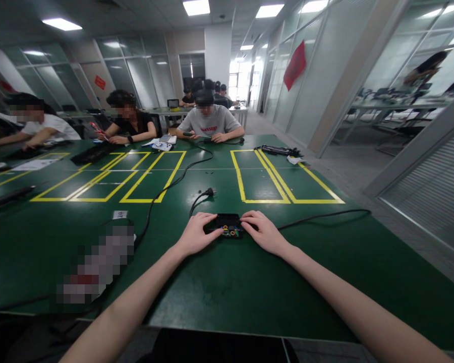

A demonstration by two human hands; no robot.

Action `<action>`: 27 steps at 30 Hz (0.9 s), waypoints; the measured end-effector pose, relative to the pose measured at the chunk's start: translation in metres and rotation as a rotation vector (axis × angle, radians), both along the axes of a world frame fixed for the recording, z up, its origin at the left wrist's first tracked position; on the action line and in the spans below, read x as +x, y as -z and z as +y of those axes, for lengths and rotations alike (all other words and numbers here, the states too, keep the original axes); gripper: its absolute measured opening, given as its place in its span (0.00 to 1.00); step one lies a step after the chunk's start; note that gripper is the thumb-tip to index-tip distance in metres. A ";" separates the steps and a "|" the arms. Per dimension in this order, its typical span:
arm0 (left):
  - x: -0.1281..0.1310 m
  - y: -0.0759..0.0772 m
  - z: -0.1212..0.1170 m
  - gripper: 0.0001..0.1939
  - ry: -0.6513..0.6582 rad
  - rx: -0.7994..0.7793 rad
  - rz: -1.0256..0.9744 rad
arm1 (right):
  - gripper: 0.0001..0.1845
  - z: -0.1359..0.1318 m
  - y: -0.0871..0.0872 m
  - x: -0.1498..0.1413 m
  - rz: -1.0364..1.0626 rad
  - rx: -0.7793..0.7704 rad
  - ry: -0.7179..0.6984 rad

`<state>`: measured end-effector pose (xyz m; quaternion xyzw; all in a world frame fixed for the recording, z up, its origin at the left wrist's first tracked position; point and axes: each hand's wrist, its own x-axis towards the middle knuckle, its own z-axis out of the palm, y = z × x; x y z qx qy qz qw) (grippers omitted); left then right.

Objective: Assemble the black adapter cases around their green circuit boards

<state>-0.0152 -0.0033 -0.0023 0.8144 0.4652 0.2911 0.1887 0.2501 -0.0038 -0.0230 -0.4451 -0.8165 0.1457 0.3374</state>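
A small black box (227,225) with coloured parts showing on its near side lies flat on the green table (219,282). My left hand (196,233) grips its left end, fingers curled over the top. My right hand (262,232) holds its right end the same way. A black cable (325,215) trails off to the right from the box. Just beyond it lies a black plug (210,192) on its own short lead.
Yellow tape rectangles (265,176) mark the table ahead. A long black cable (166,189) runs across the middle. A blurred-out object (98,264) lies at the near left. Three people sit at the far side; a black tool (278,149) lies at far right.
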 end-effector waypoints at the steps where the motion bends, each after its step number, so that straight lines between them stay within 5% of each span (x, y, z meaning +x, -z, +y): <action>1: 0.000 0.000 0.001 0.20 0.002 -0.027 -0.056 | 0.14 0.000 0.000 0.000 0.027 -0.023 0.003; 9: 0.002 -0.002 0.005 0.15 -0.043 -0.156 -0.281 | 0.13 0.001 -0.007 0.000 0.187 -0.175 -0.001; 27: 0.001 -0.007 0.005 0.18 -0.043 -0.322 -0.471 | 0.14 -0.005 -0.012 0.000 0.249 -0.164 0.003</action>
